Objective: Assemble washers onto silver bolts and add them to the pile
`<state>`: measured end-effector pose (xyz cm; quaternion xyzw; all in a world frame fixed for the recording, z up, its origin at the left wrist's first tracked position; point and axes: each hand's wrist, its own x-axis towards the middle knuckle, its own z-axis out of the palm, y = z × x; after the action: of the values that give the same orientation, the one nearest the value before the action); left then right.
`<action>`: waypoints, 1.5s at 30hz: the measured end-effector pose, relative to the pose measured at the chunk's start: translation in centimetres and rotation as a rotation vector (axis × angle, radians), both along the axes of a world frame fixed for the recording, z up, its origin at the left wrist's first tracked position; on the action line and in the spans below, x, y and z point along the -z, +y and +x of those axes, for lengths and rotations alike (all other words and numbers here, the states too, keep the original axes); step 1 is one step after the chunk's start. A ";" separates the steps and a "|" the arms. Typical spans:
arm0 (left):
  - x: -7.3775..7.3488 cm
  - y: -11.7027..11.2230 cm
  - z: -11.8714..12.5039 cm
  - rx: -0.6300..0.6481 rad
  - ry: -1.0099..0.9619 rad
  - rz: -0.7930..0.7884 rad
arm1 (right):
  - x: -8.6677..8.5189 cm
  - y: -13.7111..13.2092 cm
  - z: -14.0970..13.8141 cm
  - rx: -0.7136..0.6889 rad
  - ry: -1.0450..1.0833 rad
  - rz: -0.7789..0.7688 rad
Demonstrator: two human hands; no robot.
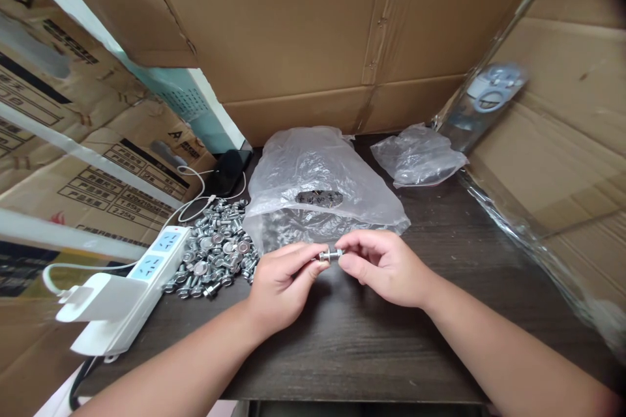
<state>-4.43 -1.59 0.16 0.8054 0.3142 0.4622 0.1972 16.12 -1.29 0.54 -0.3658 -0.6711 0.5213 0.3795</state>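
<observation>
Between my two hands is a small silvery bolt (331, 255), lying sideways, with a flange or washer along it. Thumb and forefinger of my left hand (286, 280) pinch its left end. The fingertips of my right hand (384, 267) close on the right end, where a hex-shaped piece shows; whether that is the head or a nut I cannot tell. Left of my left hand lies a heap of similar bolts (218, 251) on the dark table. Just behind my hands rests a large translucent plastic bag (313, 163) with an oval handle hole.
A white power strip (169, 260) with a plugged-in charger (98, 296) stands left of the heap. A phone (229, 171) with a white cable lies behind it. At the back right are a smaller plastic bag (418, 155) and a clear container (482, 104). Cardboard walls (303, 26) surround the table (440, 339).
</observation>
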 end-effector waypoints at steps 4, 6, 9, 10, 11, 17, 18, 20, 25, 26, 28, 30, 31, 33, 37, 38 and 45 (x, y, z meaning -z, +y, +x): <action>0.0 0.0 0.0 -0.029 -0.009 0.002 | 0.0 -0.1 0.2 0.013 0.062 -0.035; 0.0 -0.1 -0.1 -0.033 -0.010 -0.005 | 0.0 -0.2 0.2 0.010 0.063 -0.017; 0.0 -0.1 -0.1 -0.025 -0.001 -0.019 | 0.1 -0.3 0.0 0.025 0.056 0.019; -0.1 -0.2 -0.1 -0.021 0.004 -0.023 | 0.1 -0.4 0.0 0.031 0.049 0.034; -0.1 -0.2 -0.1 -0.017 0.009 -0.026 | 0.1 -0.3 -0.1 0.036 0.040 0.049; -0.1 -0.1 -0.1 0.001 0.010 -0.026 | -0.1 -0.1 -0.2 0.046 -0.014 0.089; -0.1 -0.1 -0.1 0.004 0.004 -0.018 | -0.2 -0.1 -0.2 0.036 -0.032 0.098; 0.1 -0.1 -0.1 0.008 -0.005 -0.004 | -0.3 0.0 -0.1 0.016 -0.074 0.120; -0.2 -0.1 0.0 0.004 0.005 -0.014 | -0.3 -0.1 0.0 0.036 -0.065 0.058; -0.2 -0.1 0.0 0.003 0.003 -0.015 | -0.2 -0.2 0.1 0.043 -0.048 0.034; -0.4 -0.1 0.0 -0.004 -0.006 -0.013 | -0.2 -0.3 0.1 0.048 -0.017 0.009; -0.4 -0.2 0.0 -0.016 -0.013 -0.014 | -0.2 -0.3 0.1 0.037 0.004 0.017; -0.4 -0.2 0.0 -0.022 -0.011 -0.014 | -0.2 -0.3 0.0 0.029 0.011 0.029; -0.3 -0.2 0.0 -0.031 -0.002 -0.016 | -0.1 -0.3 0.0 0.022 0.022 0.050; 0.0 -0.1 -0.1 -0.029 0.014 -0.013 | -0.1 -0.3 0.0 0.038 0.001 0.057; 0.0 -0.1 -0.1 -0.028 0.016 -0.013 | -0.1 -0.3 0.0 0.044 -0.012 0.057; 0.1 -0.1 -0.1 -0.018 0.015 -0.005 | -0.4 -0.1 -0.1 0.033 -0.088 0.084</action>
<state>-4.53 -1.70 0.06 0.8056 0.3240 0.4569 0.1929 16.05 -1.40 0.95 -0.3830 -0.7023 0.4701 0.3730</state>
